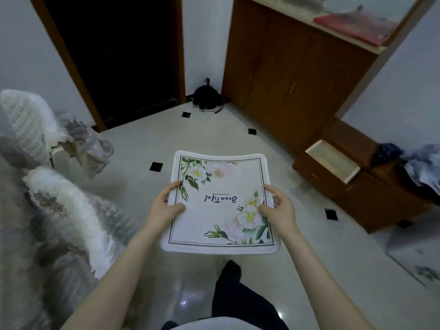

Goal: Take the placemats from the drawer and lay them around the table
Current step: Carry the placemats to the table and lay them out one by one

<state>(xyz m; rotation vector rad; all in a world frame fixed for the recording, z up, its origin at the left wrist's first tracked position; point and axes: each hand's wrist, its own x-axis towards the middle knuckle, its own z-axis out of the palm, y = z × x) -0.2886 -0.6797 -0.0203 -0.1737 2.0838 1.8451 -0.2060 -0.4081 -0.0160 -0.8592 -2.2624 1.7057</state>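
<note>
Both hands are holding the placemats (220,201) out flat in front of the body, above the tiled floor (133,148). The left hand (164,207) is gripping the left edge, thumb lying on top of the printed face and fingers curling underneath. The right hand (279,207) is pinching the right edge the same way, thumb pressing down on the flower print, fingers tucked below. How many mats are in the stack, I cannot tell; the top one is showing a floral border and the word "Beautiful" reading upside down from here. Off to the right, the drawer (333,163) is standing pulled open from a low brown chest (357,194), well apart from the mats. Some dark clothing (409,163) is lying on top of that chest. A tall wooden cabinet (292,75) is standing behind it, with a red cloth (354,27) on its top. A dark bag (207,96) is sitting in the far corner beside a doorway (119,55). Plastic-wrapped chairs (59,186) are crowding the left side.
</note>
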